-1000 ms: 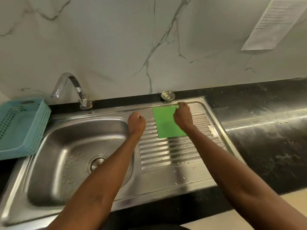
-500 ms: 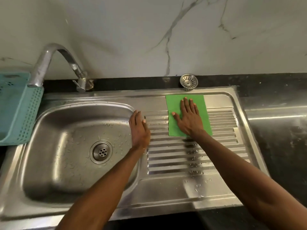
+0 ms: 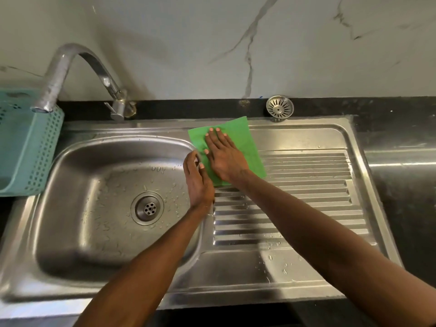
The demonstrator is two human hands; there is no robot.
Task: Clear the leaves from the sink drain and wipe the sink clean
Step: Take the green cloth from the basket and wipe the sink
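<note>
One sink (image 3: pixel 70 147), one cloth (image 3: pixel 245 142) — two hands, one strainer (image 3: pixel 279 107), one basket (image 3: pixel 44 147).

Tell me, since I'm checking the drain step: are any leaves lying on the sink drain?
No: the sink drain shows bare metal holes, with only water droplets scattered around it in the basin.

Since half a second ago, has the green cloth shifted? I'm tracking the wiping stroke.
Yes. The green cloth has slid left under the right hand, toward the basin, away from the loose drain strainer.
</note>
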